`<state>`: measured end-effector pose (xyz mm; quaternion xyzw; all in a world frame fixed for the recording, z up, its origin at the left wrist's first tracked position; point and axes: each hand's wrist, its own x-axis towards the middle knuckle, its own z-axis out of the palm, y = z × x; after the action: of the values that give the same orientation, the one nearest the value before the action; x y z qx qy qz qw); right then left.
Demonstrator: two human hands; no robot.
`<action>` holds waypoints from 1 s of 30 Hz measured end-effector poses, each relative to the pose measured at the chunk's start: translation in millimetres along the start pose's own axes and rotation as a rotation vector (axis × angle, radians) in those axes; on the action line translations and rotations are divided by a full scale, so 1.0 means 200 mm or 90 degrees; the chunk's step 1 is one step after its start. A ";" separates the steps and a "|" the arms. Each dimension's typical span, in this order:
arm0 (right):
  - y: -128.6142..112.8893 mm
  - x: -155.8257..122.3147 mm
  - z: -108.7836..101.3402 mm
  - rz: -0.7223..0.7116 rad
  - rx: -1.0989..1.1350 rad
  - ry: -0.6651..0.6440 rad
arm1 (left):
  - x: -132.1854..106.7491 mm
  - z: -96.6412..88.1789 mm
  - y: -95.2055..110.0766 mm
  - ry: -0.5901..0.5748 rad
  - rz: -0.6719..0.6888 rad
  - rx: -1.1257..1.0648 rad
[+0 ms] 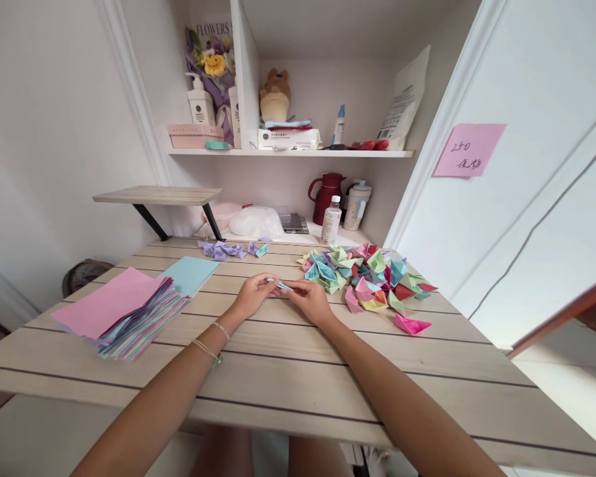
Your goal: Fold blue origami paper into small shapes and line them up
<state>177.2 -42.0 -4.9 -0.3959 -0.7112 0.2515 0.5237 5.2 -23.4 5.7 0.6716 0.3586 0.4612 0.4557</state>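
My left hand (252, 293) and my right hand (308, 299) meet over the middle of the wooden table (288, 371). Both pinch a small, narrow, light blue folded paper (281, 285) between their fingertips, just above the tabletop. To the right of my hands lies a heap of folded paper boats (367, 275) in pink, green, blue and red. A single pink boat (412, 324) sits apart at the heap's near edge. A fanned stack of coloured paper sheets (124, 311), pink on top, lies to the left.
A light blue sheet (191, 273) lies beside the stack. Small purple folded pieces (228, 250) sit at the table's far side. Behind are a water bottle (331, 220), a red jug (328, 195), a shelf (288, 152) with bottles and boxes, and a pink note (468, 150) on the right wall.
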 end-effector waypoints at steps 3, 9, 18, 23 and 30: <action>-0.01 0.00 0.01 0.041 0.049 -0.022 | 0.00 0.00 -0.01 0.004 0.011 0.002; 0.03 0.00 0.03 0.060 0.083 -0.028 | -0.02 0.00 0.03 0.014 0.064 0.166; -0.03 0.00 0.02 -0.029 -0.052 -0.071 | -0.04 0.03 0.05 0.009 0.077 0.215; -0.04 0.00 0.01 -0.030 -0.068 -0.071 | -0.04 0.03 0.05 0.029 0.095 0.220; -0.02 -0.01 0.03 -0.022 -0.079 -0.063 | -0.03 0.03 0.05 0.007 0.111 0.272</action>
<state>170.8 -45.7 -3.9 -0.4022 -0.7571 0.2169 0.4668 8.5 -33.8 11.7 0.7789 0.3911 0.4161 0.2592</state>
